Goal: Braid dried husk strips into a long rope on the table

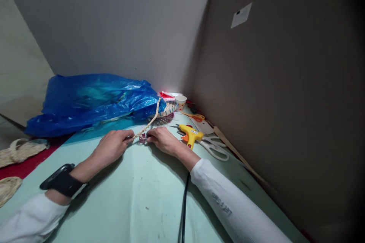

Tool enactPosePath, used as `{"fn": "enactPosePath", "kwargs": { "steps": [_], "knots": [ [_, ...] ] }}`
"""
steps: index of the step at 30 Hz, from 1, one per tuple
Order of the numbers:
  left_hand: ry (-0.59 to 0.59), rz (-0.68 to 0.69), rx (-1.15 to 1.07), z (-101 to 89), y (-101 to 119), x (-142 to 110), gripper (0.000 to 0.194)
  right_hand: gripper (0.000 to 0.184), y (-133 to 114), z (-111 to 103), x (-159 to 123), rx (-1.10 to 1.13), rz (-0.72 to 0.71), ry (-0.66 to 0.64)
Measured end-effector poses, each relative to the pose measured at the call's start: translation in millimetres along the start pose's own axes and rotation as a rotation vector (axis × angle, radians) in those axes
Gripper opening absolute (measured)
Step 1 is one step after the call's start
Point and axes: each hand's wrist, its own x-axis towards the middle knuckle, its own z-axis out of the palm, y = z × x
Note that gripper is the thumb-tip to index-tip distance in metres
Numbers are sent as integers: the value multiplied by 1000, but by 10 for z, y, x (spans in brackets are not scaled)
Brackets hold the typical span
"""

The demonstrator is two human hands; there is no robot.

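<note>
A braided straw cord (154, 117) runs down from beside the blue bag to the fingers of my left hand (112, 145), which is closed on its lower end. My right hand (164, 139) pinches one side of a small dark-red clip with metal parts (142, 139). This clip sits between my two hands, right by the end of the cord, low over the table. Whether the clip grips the cord, I cannot tell. Just right of my right hand lies a yellow glue gun (191, 134).
Scissors with white handles (218, 152) and orange-handled scissors (198, 117) lie along the right partition. A blue plastic bag (94, 97), a woven piece (170, 107) and a paper cup (180, 102) stand behind. Straw sandals (24, 151) lie left. A black cable (185, 209) crosses the table.
</note>
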Motion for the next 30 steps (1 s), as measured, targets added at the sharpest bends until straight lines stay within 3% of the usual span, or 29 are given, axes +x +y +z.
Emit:
{"fn": "enactPosePath", "kwargs": {
  "steps": [5, 10, 18, 24, 30],
  "knots": [
    [-9, -25, 267, 0, 158, -59, 28, 17, 20, 15, 12, 9, -4, 3],
    [-21, -12, 357, 85, 245, -71, 39, 17, 33, 29, 19, 17, -3, 9],
    [-53, -2, 323, 56, 93, -13, 28, 16, 31, 28, 10, 35, -9, 9],
    [-51, 13, 303, 73, 108, -38, 27, 14, 10, 7, -2, 48, -4, -1],
    [-73, 6, 76, 81, 69, -8, 19, 13, 22, 12, -26, 86, 36, 9]
  ]
}}
